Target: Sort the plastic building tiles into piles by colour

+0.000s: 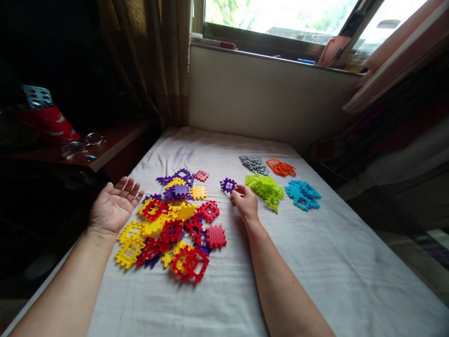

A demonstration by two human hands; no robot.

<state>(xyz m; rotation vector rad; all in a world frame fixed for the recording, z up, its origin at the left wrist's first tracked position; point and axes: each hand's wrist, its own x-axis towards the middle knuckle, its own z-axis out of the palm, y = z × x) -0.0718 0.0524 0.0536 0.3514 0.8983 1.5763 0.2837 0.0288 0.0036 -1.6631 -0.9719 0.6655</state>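
Note:
My right hand pinches a purple square tile with toothed edges and a window pattern, just left of the green pile. Palm up and fingers apart, my left hand holds nothing at the left side of a mixed pile. That pile has red tiles, yellow tiles and purple tiles, many overlapping. A small red tile and a pale yellow tile lie by its upper right edge.
Beyond the green pile are a grey pile and an orange pile, with a blue pile to the right. Glasses and a red container sit on a brown side table. A wall and window stand behind the white sheet.

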